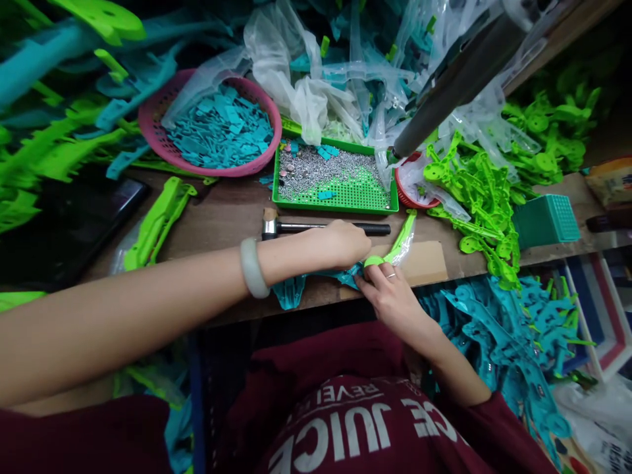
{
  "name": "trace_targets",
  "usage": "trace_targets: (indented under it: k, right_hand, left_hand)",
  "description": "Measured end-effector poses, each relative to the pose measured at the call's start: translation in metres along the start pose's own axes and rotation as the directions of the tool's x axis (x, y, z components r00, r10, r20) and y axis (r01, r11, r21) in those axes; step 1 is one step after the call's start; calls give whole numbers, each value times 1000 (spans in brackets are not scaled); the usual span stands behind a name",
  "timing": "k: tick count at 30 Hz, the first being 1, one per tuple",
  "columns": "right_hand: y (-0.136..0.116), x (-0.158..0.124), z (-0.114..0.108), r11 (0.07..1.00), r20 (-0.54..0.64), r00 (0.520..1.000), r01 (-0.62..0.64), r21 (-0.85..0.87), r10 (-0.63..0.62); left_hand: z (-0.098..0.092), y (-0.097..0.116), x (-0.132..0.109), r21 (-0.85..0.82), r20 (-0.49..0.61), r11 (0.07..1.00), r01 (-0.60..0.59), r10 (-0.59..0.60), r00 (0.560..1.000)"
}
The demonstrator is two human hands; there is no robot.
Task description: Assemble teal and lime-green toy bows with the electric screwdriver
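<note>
My left hand point(347, 244) is closed, knuckles up, over a blue plastic part point(289, 293) at the table's front edge. Whatever its fingers hold is hidden. My right hand point(388, 288), with a ring on one finger, pinches a bright green curved plastic part point(402, 236) by its rounded end, where it meets the blue part. The thumb lies against the blue part. Beneath them is a flat piece of cardboard point(427, 261). Just behind my left hand lies a hammer point(270, 225) with a black handle.
A pink basket point(148, 135) holds small blue pieces. Beside it, a green tray point(340, 208) contains many screws. A dark metal pole point(459, 82) slants down at the right. Green parts point(486, 197) and a teal box point(546, 220) stand right; blue parts point(513, 336) lie below.
</note>
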State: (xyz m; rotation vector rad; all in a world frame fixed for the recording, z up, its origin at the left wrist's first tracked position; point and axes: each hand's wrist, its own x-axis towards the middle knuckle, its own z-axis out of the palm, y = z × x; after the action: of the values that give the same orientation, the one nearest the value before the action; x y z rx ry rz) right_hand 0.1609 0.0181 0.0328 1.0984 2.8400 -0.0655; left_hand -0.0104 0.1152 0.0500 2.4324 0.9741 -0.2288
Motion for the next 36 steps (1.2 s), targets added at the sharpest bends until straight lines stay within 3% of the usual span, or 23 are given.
trace_targets:
  k: [4, 7, 9, 11, 14, 16, 18, 20, 22, 24, 25, 28, 31, 33, 34, 35, 36]
  right_hand:
    - [17, 4, -4, 989, 62, 987, 143, 47, -145]
    - [25, 9, -7, 964, 53, 963, 263, 26, -265]
    - [26, 12, -7, 945, 56, 944, 326, -3, -325]
    - [28, 13, -7, 935, 76, 933, 353, -12, -351]
    - [38, 14, -8, 934, 107, 928, 358, 20, -358]
    - [51, 20, -15, 924, 138, 914, 375, 74, -382]
    - [64, 34, -29, 882, 199, 863, 430, 195, -465]
    - [68, 57, -48, 821, 237, 803, 460, 339, -547]
    - [58, 88, -63, 801, 193, 810, 456, 388, -554]
    - [39, 119, -69, 825, 129, 841, 467, 318, -525]
    - [28, 134, -68, 827, 128, 830, 500, 259, -542]
    - [5, 162, -60, 751, 246, 713, 650, 121, -657]
    - [4, 159, -53, 684, 274, 634, 714, 151, -723]
    - [9, 145, -52, 681, 220, 644, 696, 230, -733]
    - [12, 137, -52, 691, 188, 667, 669, 275, -721]
    - [14, 130, -52, 705, 155, 700, 630, 326, -697]
    - [15, 125, -51, 718, 126, 738, 579, 387, -663]
  left_hand:
    - [-14, 17, -8, 77, 56, 996, 42, -47, 997]
    - [-8, 39, -32, 130, -20, 987, 95, -93, 995]
    - [9, 56, -52, 170, -137, 968, 184, -162, 977]
    - [37, 71, -70, 174, -294, 944, 280, -221, 930]
    - [83, 88, -79, 108, -511, 958, 267, -176, 841]
    - [108, 95, -73, 49, -581, 966, 252, -178, 794]
    - [123, 97, -65, -20, -583, 958, 286, -244, 775]
    - [128, 97, -59, -53, -550, 949, 311, -287, 784]
    - [128, 96, -57, -35, -520, 948, 317, -288, 804]
    - [126, 95, -57, 13, -505, 946, 325, -274, 818]
    - [126, 95, -58, 35, -507, 943, 330, -268, 819]
    - [127, 95, -58, 67, -527, 942, 328, -246, 814]
    - [134, 94, -57, 28, -560, 947, 320, -250, 790]
    - [140, 91, -61, -37, -630, 962, 272, -234, 741]
    - [142, 89, -64, -83, -689, 968, 236, -226, 689]
    - [143, 86, -69, -140, -763, 969, 205, -237, 601]
    - [143, 82, -76, -209, -830, 959, 189, -276, 485]
